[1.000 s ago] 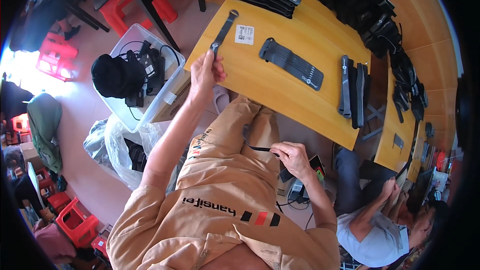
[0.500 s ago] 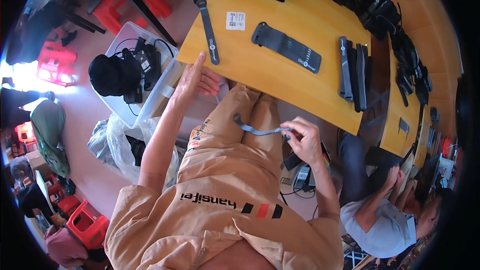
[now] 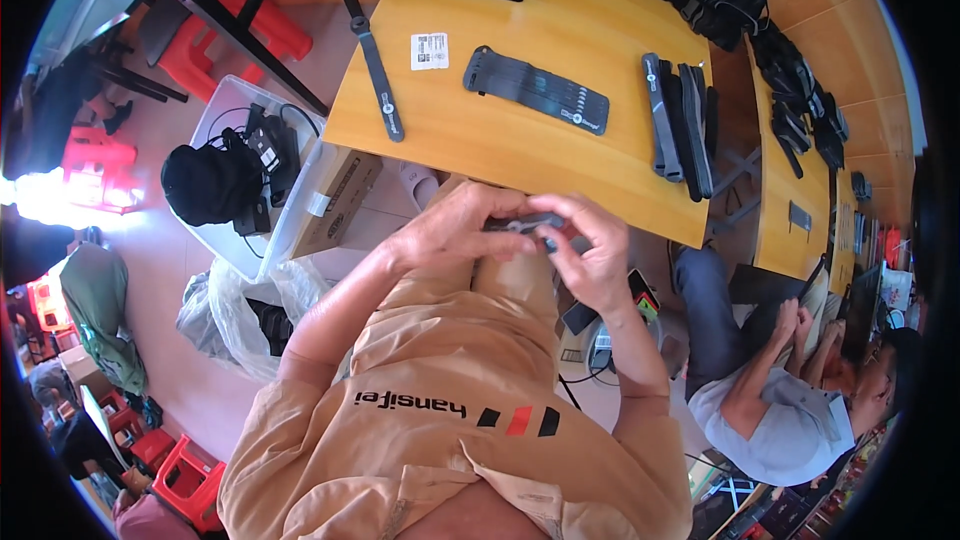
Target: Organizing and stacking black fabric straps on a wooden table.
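Both hands, left hand (image 3: 455, 230) and right hand (image 3: 590, 250), pinch dark strap (image 3: 520, 224) below yellow table (image 3: 500, 135).

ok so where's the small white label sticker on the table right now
The white label sticker lies flat on the yellow table, upper left of the head view, between the narrow black strap and the wide black strap.

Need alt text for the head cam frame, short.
Seen from above, a seated person's left hand and right hand pinch a small dark strap piece together over their lap, at the near edge of a yellow table bearing black straps. Another person sits at lower right.
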Tool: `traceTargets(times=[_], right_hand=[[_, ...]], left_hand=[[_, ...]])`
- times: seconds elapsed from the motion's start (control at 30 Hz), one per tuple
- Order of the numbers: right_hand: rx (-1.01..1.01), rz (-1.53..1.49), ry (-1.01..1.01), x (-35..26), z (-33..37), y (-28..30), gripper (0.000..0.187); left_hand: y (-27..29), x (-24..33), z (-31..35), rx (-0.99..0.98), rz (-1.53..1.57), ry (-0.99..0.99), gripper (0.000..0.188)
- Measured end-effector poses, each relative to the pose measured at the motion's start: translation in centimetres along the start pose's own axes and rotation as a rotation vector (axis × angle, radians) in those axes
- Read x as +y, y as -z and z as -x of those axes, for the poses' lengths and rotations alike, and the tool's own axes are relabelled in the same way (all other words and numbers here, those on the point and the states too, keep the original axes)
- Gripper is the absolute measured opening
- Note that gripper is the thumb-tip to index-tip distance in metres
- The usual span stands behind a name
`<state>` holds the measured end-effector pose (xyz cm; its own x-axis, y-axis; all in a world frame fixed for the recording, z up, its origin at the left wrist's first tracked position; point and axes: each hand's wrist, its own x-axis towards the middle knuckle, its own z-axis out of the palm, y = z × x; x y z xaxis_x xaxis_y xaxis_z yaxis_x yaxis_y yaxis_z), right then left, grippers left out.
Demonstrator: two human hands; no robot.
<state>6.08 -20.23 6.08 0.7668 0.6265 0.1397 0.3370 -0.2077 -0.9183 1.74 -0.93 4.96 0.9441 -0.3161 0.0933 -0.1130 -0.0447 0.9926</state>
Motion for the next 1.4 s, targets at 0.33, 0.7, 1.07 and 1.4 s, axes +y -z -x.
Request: traceTargets(times=[0.33,0.7,1.07,1.4], right_hand=[[0.32,-0.37,-0.292,4.9,-0.4,3.5,0.019],[0.478,-0.476,-0.456,8.4,-2.0,4.6,0.019],[0.541,-0.292,-0.466,10.2,-4.3,4.5,0.011],[0.659,-0.18,-0.271,12.9,-5.6,3.6,0.012]], left_hand=[[7.2,-2.5,-0.4,-0.073,0.033,0.336,0.018],[8.1,-4.5,-3.4,0.216,0.161,0.45,0.015],[8.2,-5.5,-6.0,0.458,0.068,0.387,0.012],[7.5,-8.1,-7.3,0.653,-0.356,0.357,0.019]])
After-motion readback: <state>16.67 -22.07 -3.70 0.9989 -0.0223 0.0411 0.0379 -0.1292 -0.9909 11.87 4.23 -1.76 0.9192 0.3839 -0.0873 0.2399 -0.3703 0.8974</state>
